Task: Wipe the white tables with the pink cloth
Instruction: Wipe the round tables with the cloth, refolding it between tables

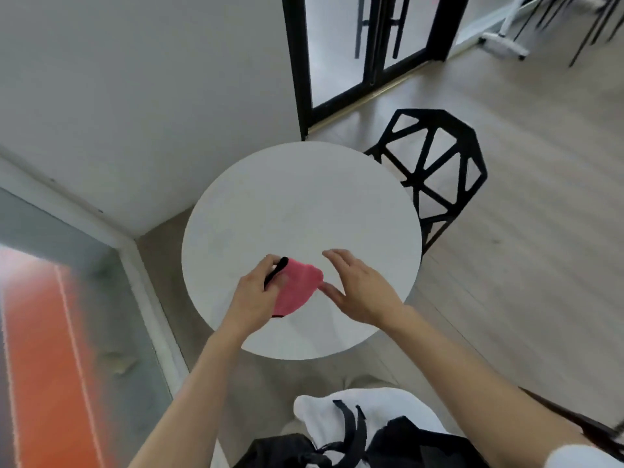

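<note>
A round white table (304, 204) stands in front of me. Over its near part, my left hand (253, 295) grips a pink cloth (299, 288) with a black edge; its fingers are curled round the cloth's left side. My right hand (361, 292) hovers just to the right of the cloth with its fingers spread and relaxed. The thumb of that hand reaches toward the cloth's right edge; I cannot tell whether it touches.
A black wire-frame chair (439, 163) stands at the table's far right. A white wall (135, 96) lies to the left and behind, next to a black-framed glass door (364, 52). A window ledge (141, 265) runs along the left. Wood floor (523, 265) spreads to the right.
</note>
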A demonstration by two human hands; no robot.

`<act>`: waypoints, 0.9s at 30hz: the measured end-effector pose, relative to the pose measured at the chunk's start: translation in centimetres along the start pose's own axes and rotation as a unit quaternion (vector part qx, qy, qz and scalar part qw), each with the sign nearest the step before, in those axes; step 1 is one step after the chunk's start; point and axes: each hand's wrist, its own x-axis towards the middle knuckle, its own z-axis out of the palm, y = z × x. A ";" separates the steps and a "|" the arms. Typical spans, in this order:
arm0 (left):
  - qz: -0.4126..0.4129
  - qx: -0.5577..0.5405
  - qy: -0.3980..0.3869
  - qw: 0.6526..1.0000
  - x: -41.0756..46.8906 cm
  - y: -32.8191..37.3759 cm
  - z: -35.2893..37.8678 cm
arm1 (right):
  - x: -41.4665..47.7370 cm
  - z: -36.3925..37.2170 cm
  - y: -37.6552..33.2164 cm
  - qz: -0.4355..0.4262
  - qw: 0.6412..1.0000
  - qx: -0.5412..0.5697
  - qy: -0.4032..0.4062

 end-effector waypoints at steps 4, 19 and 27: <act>0.015 -0.013 0.006 1.000 2.3 0.3 -0.4 | 1.0 0.2 -1.3 0.069 0.993 0.085 0.032; 0.085 0.446 -0.254 0.854 14.3 -12.8 -5.6 | 4.0 17.8 -1.1 0.209 0.973 -0.061 0.075; 0.204 0.538 -0.322 0.752 22.4 -18.7 -11.9 | 13.1 29.0 -10.9 0.438 0.882 -0.091 0.146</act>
